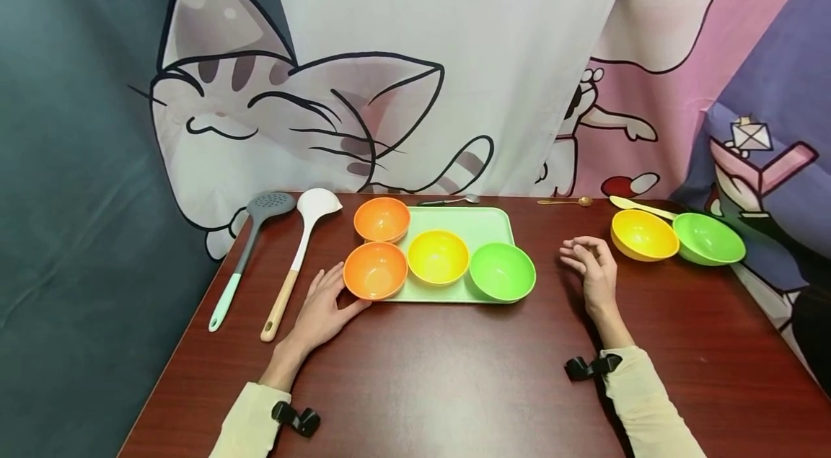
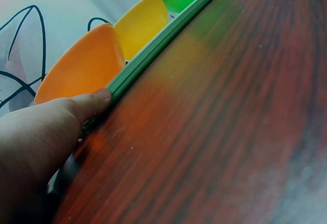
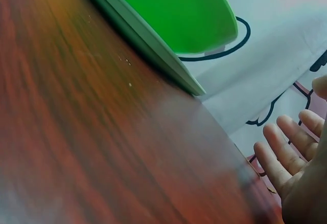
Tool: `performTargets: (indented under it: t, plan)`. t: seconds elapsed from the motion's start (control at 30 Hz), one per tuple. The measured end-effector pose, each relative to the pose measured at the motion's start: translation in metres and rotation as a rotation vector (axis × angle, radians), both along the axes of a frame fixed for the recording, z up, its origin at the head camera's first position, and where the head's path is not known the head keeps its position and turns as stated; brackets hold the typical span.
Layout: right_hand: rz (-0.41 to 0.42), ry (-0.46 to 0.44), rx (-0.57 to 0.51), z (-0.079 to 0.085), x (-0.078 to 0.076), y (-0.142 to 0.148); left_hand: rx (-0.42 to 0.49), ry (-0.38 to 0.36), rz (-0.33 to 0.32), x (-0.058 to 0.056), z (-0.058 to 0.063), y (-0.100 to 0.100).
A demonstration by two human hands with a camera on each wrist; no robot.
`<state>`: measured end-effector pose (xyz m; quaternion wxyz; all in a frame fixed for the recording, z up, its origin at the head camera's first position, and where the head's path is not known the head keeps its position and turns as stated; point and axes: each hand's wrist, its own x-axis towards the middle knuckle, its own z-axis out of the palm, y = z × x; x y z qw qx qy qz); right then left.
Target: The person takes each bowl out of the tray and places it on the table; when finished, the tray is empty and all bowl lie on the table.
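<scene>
In the head view my left hand (image 1: 324, 310) is at the front left corner of a pale green tray (image 1: 454, 297), fingers extended beside the front orange bowl (image 1: 375, 270). Its thumb (image 2: 97, 101) touches the tray's front edge in the left wrist view; the other fingers are hidden there. On the tray are also a second orange bowl (image 1: 381, 220) behind, a yellow bowl (image 1: 438, 257) and a green bowl (image 1: 502, 272). My right hand (image 1: 596, 274) is right of the tray, apart from it, holding nothing. Its fingers (image 3: 278, 155) are loosely bent and spread.
Left of the tray lie a grey slotted turner (image 1: 249, 249) and a white ladle (image 1: 299, 249) with a wooden handle. Behind are a small dark-handled spoon (image 1: 448, 202) and a golden spoon (image 1: 565, 202). Another yellow bowl (image 1: 645, 235), green bowl (image 1: 709, 239) and yellow-green knife (image 1: 639, 207) sit far right.
</scene>
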<state>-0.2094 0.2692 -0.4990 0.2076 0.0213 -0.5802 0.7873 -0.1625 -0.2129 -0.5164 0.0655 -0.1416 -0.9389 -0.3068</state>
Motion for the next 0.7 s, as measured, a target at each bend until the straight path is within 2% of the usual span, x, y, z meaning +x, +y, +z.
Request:
performTargets:
  t: [0.27, 0.5, 0.7]
  plan:
    - [0.025, -0.030, 0.050, -0.001, -0.010, -0.011, 0.001, 0.012, 0.002, 0.001, 0.000, -0.001]
    - [0.062, -0.086, 0.178, 0.000, -0.018, -0.020, 0.006, 0.007, -0.004, 0.000, -0.001, -0.002]
    - [0.075, -0.108, 0.219, 0.000, -0.028, -0.025, 0.011, 0.013, -0.007, 0.000, -0.001, -0.001]
